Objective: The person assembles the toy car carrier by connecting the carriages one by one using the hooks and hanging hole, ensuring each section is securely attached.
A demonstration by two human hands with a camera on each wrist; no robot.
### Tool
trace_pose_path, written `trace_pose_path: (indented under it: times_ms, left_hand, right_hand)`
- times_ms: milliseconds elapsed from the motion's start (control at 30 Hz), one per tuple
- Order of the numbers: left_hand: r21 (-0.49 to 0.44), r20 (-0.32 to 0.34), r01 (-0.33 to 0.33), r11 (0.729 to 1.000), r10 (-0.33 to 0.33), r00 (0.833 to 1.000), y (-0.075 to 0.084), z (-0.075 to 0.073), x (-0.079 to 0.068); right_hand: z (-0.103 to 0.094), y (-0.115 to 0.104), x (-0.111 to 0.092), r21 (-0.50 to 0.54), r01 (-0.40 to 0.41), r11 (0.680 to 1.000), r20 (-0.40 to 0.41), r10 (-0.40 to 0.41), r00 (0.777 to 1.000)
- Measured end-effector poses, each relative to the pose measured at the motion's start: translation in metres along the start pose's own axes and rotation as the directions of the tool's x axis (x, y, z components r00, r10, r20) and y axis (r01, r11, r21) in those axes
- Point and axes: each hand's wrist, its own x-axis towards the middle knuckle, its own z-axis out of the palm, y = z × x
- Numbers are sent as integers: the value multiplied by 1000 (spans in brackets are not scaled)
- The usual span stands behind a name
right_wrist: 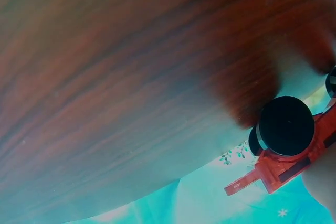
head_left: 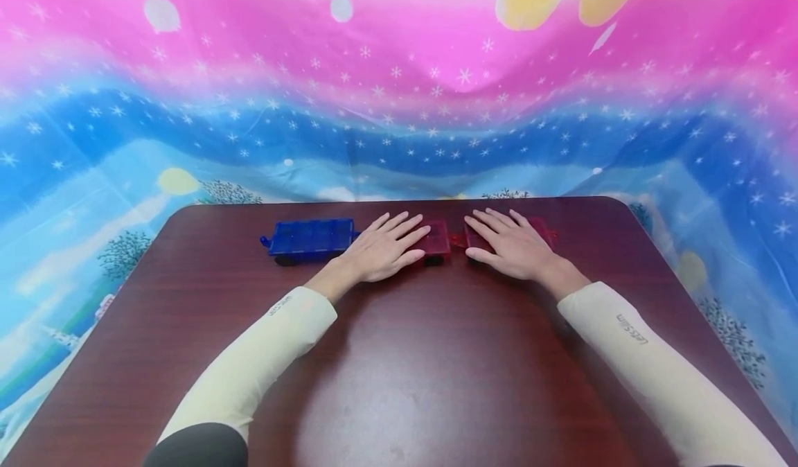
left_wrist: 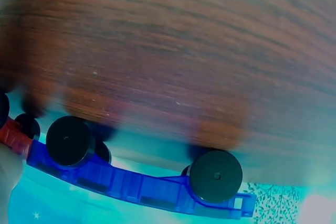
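Note:
Three toy wagons of see-through plastic with black wheels stand in a row near the table's far edge. The blue wagon (head_left: 312, 237) is leftmost, a small hitch sticking out at its left end. My left hand (head_left: 386, 249) rests with spread, straight fingers on the red wagon (head_left: 440, 235) in the middle, covering much of it. On the other red wagon (head_left: 544, 228), at the right, my right hand (head_left: 514, 245) lies the same way. In the left wrist view, the blue wagon (left_wrist: 142, 187) meets the middle wagon (left_wrist: 14, 140) end to end. The right wrist view shows the right wagon's (right_wrist: 289, 170) end hitch and wheels.
The dark brown wooden table (head_left: 399, 370) has rounded far corners. Behind it hangs a pink and blue cloth (head_left: 399, 120) with snowflake prints, reaching down around the table's sides. The far edge lies just behind the wagons.

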Motion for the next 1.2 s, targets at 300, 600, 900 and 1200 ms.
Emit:
trace_pose_path:
  times_ms: [300, 600, 900, 1200]
  left_hand:
    - [-5, 9, -17, 1000, 17, 1000, 0, -5, 2]
    - [-34, -1, 19, 999, -19, 1000, 1, -7, 1]
    - [-61, -28, 74, 995, -76, 997, 0, -10, -3]
    - [-96, -69, 124, 988, -131, 989, -4, -13, -14]
  right_hand:
    - [-2, -2, 0, 11, -8, 1000, -6, 8, 1000]
    - [-8, -7, 4, 36, -31, 999, -14, 31, 999]
    - [-17, -17, 6, 51, -43, 998, -24, 44, 999]
    - [-22, -30, 11, 45, -28, 999, -72, 31, 997]
